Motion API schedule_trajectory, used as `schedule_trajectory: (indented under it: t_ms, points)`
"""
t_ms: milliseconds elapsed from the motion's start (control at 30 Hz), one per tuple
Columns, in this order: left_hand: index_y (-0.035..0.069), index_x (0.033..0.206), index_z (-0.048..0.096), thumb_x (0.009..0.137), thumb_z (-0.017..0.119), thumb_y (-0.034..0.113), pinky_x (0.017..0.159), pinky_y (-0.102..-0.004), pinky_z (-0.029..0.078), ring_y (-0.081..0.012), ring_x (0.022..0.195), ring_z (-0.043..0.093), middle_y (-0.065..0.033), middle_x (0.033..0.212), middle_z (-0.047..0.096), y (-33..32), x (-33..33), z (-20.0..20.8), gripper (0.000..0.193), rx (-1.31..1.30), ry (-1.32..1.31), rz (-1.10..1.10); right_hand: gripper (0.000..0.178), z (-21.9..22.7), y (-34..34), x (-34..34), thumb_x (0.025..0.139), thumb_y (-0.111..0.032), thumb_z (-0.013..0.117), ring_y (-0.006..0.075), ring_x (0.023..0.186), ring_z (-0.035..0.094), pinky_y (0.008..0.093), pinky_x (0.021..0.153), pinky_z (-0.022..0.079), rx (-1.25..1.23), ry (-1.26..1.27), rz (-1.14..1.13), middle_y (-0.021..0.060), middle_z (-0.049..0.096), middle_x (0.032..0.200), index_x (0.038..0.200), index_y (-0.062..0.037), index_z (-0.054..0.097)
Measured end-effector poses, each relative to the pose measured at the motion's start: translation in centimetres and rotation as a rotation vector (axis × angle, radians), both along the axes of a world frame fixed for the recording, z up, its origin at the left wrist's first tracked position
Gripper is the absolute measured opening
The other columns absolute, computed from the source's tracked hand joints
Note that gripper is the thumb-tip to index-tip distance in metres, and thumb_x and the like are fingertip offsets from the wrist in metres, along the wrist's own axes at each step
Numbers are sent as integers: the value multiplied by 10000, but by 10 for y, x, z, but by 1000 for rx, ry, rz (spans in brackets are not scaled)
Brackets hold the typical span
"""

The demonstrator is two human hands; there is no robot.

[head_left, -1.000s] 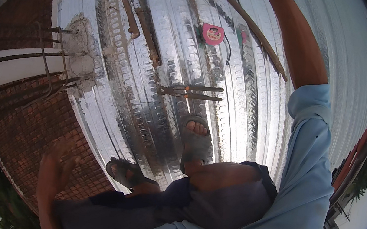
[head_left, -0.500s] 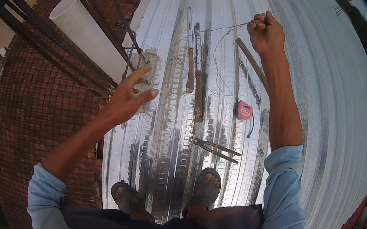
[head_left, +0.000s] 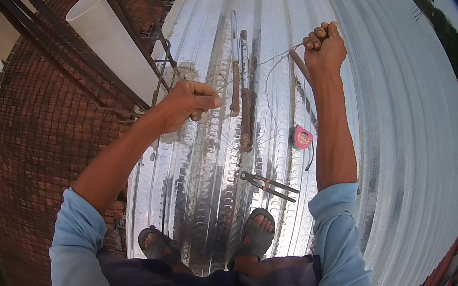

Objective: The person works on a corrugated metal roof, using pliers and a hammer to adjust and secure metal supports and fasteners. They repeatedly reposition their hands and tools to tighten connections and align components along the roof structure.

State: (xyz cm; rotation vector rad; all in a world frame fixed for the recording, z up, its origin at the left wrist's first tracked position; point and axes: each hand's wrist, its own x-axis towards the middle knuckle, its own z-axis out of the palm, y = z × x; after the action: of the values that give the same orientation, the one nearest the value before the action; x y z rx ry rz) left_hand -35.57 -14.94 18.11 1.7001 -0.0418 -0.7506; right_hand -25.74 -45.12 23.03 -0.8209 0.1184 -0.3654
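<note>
Thin tie wire (head_left: pixel 271 99) hangs in loose loops above the metal sheeting. My right hand (head_left: pixel 325 50), held out at the far right, is closed in a fist round the wire's upper end. My left hand (head_left: pixel 190 105) is pinched, thumb against fingers, on another stretch of the wire, close to the upright bars. Between my hands lie a thin tool with a brown handle (head_left: pixel 235 100) and a rusty bar (head_left: pixel 247 123). Nearer my feet rests a pair of pincers (head_left: pixel 268 186), jaws to the left. A pink tape measure (head_left: pixel 302 137) sits below my right forearm.
Rusty rebar (head_left: pixel 56 57) slants up at the left beside a white pipe (head_left: pixel 109 38). Brown roof tiles (head_left: pixel 50 165) lie lower beyond the sheeting's left edge. Another rod (head_left: pixel 299 65) lies partly behind my right wrist. My sandalled feet stand on the ribbed metal sheeting (head_left: pixel 407 168).
My left hand has moved right, away from the bars, and its spread fingers have closed into a pinch on the wire. My right hand has come slightly down and left, still gripping wire.
</note>
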Motion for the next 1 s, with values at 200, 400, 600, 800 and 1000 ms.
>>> schedule_trajectory:
  t_ms: [200,400,600,800,1000]
  points:
    - [52,1054,616,975,633,280,946,-407,478,-212,853,617,-22,855,634,8,-15,-1,241,-693,38,197,282,-13,-20,13,1080,-258,410,100,506,309,278,517,334,207,64,-126,-8,425,647,905,-57,504]
    - [25,1107,601,952,652,185,803,-358,507,-176,702,580,12,736,537,29,-20,-11,229,-846,203,238,289,-33,-30,8,1070,-255,452,110,513,333,313,540,375,96,125,-133,-8,446,622,923,-30,558]
    - [-20,1180,621,896,714,106,648,-287,460,-112,675,539,-26,881,647,16,-21,8,324,161,-114,81,269,-33,-46,4,1058,-234,481,115,517,351,418,693,542,-104,220,-173,-6,455,634,924,-26,587]
    - [14,1170,638,940,666,163,763,-290,478,-123,833,587,-79,1041,717,16,-34,-14,275,24,-103,138,277,-47,-40,-2,1064,-220,453,109,520,335,465,790,582,-123,264,-158,-4,442,647,901,-30,572]
    - [28,1020,673,944,651,244,719,-307,496,-102,686,517,-15,772,645,32,-36,-32,230,-196,-29,384,238,-93,-84,0,1043,-211,525,96,488,339,281,483,376,43,319,-199,9,477,636,908,-20,568]
